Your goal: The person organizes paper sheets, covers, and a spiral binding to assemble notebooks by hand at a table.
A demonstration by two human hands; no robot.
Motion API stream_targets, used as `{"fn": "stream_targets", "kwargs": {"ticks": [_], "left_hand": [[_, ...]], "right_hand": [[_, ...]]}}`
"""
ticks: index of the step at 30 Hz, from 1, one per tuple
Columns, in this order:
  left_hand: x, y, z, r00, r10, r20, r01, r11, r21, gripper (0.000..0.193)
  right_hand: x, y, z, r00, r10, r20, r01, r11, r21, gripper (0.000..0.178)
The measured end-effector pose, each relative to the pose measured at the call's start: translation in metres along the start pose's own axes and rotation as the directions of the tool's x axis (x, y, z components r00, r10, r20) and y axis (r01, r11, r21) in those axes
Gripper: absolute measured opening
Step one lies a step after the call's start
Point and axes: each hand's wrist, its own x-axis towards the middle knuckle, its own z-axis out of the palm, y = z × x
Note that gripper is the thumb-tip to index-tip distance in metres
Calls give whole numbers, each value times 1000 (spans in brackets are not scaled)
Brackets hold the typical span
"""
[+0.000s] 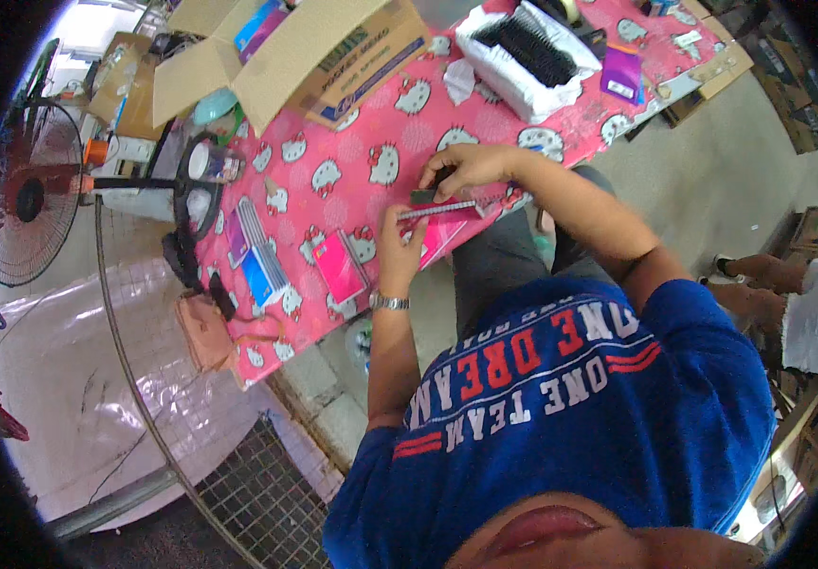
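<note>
My left hand (401,248), with a metal watch on its wrist, grips a small pink notebook (444,232) at its left end, near the table's front edge. White coils or a pale strip run along the notebook's upper edge. Just above that edge, my right hand (473,169) pinches a small dark green block (422,196) between thumb and fingers. The block's exact kind is too small to tell. Left of my hands lies another pink notebook (341,266). Farther left, several spiral notebooks with blue and purple covers (259,250) overlap in a row.
A pink patterned cloth covers the table (324,204). An open cardboard box (352,66) stands at the back. White wrapping with black binding coils (527,57) lies at the far right, beside a purple notebook (621,74). A standing fan (35,194) is left of the table.
</note>
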Motion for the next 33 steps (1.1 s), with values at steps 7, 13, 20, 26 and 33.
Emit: {"fn": "stream_targets", "kwargs": {"ticks": [7, 13, 20, 26, 33], "left_hand": [[-1, -23, -6, 998, -2, -62, 4, 999, 35, 22], [-20, -26, 9, 967, -97, -237, 55, 982, -180, 27], [-25, -16, 17, 935, -220, -278, 164, 964, -211, 29], [-28, -29, 29, 907, -72, -416, -60, 953, -297, 30], [-31, -37, 31, 931, -107, -349, 24, 972, -234, 28]], "right_hand": [[-24, 62, -30, 827, -269, -493, -225, 646, -730, 61], [-70, 52, 8, 746, -383, -545, -303, 534, -789, 75], [-102, 68, 37, 755, -273, -596, -460, 428, -778, 70], [-98, 57, 27, 762, -354, -542, -412, 381, -828, 77], [-104, 58, 19, 799, -362, -479, -333, 397, -855, 78]]}}
